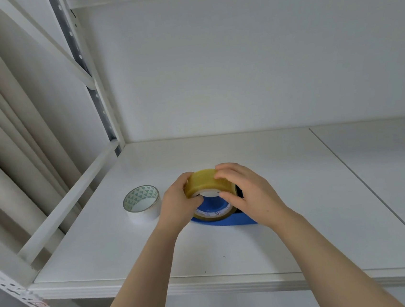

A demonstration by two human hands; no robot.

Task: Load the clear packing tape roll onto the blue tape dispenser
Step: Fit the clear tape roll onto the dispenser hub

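Hands grip tape roll; blue dispenser mostly hidden

In front of me there is a white shelf board, and a thin seam runs across it on my right side, from the back toward the front edge. On the left part of the board stands a white tape roll, lying flat on its side, with green triangles printed on the inside of its core. Behind the board is a plain white wall. At the left back corner a metal post with small holes goes up. Further left I see beige curtains hanging in long folds.
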